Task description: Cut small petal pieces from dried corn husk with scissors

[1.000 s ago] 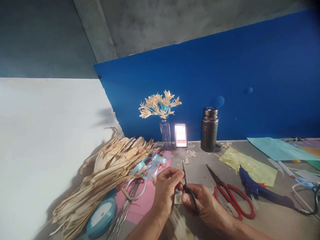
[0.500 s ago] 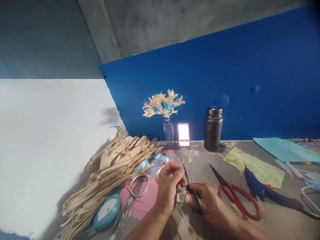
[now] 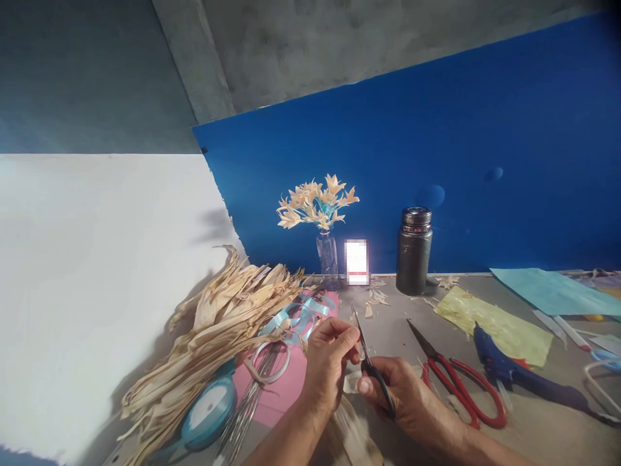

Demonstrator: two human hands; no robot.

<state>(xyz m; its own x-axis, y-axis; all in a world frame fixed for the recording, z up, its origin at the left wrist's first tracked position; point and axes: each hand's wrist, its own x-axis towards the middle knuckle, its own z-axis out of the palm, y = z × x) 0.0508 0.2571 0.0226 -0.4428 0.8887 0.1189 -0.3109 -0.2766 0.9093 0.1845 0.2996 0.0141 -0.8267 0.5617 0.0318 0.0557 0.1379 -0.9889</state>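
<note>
My right hand (image 3: 402, 391) grips a small pair of black-handled scissors (image 3: 383, 388), blades pointing up and away from me. Beside the blades, the thumb and fingers of my left hand (image 3: 327, 362) are pinched together. Whatever they hold is too small and too covered to name. Below both hands lies a pale strip of dried husk (image 3: 356, 433) on the grey table. A light scrap (image 3: 352, 383) shows between my wrists. To the right of my right hand rests a larger pair of red-handled scissors (image 3: 449, 375).
Dried corn husks (image 3: 218, 310), a blue ribbon roll (image 3: 208, 411), wires (image 3: 250, 404) and pink paper (image 3: 291, 382) lie left. Behind stand a vase (image 3: 328, 259) of husk flowers (image 3: 315, 200) and a dark flask (image 3: 414, 252). A blue glue gun (image 3: 514, 372) and yellow sheet (image 3: 490, 323) lie right.
</note>
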